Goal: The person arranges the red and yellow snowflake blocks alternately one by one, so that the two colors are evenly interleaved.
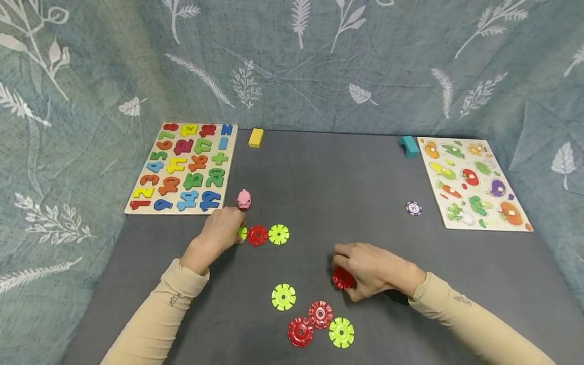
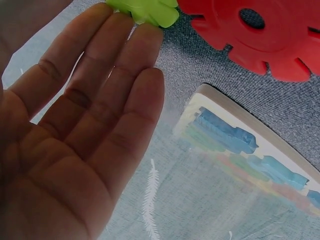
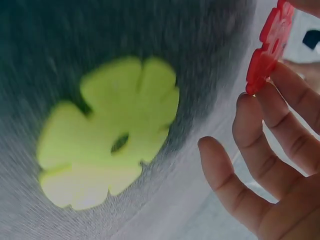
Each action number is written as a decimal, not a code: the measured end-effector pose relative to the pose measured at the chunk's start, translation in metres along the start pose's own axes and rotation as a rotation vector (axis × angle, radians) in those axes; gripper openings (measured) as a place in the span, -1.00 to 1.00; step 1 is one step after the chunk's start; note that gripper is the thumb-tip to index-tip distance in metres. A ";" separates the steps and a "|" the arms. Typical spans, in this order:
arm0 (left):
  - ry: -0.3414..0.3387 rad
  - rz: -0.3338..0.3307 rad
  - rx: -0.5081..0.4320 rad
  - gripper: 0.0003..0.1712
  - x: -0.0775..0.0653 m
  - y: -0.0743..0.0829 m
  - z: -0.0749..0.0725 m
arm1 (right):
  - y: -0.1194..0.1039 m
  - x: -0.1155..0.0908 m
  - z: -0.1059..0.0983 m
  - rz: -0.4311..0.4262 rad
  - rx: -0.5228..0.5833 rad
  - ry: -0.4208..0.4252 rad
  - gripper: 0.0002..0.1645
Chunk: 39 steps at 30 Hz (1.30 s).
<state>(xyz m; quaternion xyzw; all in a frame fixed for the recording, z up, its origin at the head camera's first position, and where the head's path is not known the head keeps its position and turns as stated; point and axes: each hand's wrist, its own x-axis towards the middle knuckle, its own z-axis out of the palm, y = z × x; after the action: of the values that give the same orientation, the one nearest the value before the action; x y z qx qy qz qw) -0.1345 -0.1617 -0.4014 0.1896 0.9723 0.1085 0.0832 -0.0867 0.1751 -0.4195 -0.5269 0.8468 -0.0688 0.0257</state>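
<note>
My left hand [image 1: 222, 228] has its fingertips and thumb at a lime-green notched disc [image 1: 242, 232], which the fingers partly cover. In the left wrist view the fingertips meet the edge of that green disc [image 2: 145, 11]. Right beside it lie a red disc [image 1: 257, 235] and another green disc [image 1: 279, 234], forming a row. A pink pig figure [image 1: 244, 199] sits just beyond the left hand. My right hand [image 1: 371, 271] pinches a red notched disc [image 1: 343, 278]; the right wrist view shows this red disc [image 3: 269, 47] tilted on edge between thumb and fingers.
Nearer me lie two green discs [image 1: 283, 297] [image 1: 341, 332] and two red discs [image 1: 320, 314] [image 1: 300, 332]. A number puzzle board [image 1: 219, 205] is at left, a vegetable puzzle board [image 1: 449, 203] at right. Farther back are a yellow block [image 1: 256, 138], teal arch block [image 1: 409, 147] and poker chip [image 1: 413, 208].
</note>
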 end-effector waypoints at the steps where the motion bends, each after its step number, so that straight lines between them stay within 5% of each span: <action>1: 0.000 0.002 0.000 -0.70 0.000 0.000 0.000 | 0.003 0.002 -0.001 0.011 0.008 0.001 -0.49; 17: -0.019 -0.018 0.019 -0.72 0.001 0.003 -0.001 | 0.041 0.062 0.000 0.103 -0.045 -0.037 -0.57; 29: -0.025 -0.021 0.022 -0.74 0.002 0.002 -0.001 | 0.035 0.106 -0.010 0.077 -0.045 -0.200 -0.51; 39: -0.022 -0.017 0.021 -0.74 0.002 0.001 -0.001 | 0.034 0.114 -0.008 0.067 -0.016 -0.178 -0.52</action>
<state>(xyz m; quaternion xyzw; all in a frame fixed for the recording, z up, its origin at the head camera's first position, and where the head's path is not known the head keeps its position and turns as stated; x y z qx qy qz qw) -0.1362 -0.1598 -0.4006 0.1832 0.9740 0.0954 0.0929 -0.1680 0.0888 -0.4134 -0.5023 0.8589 -0.0141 0.0989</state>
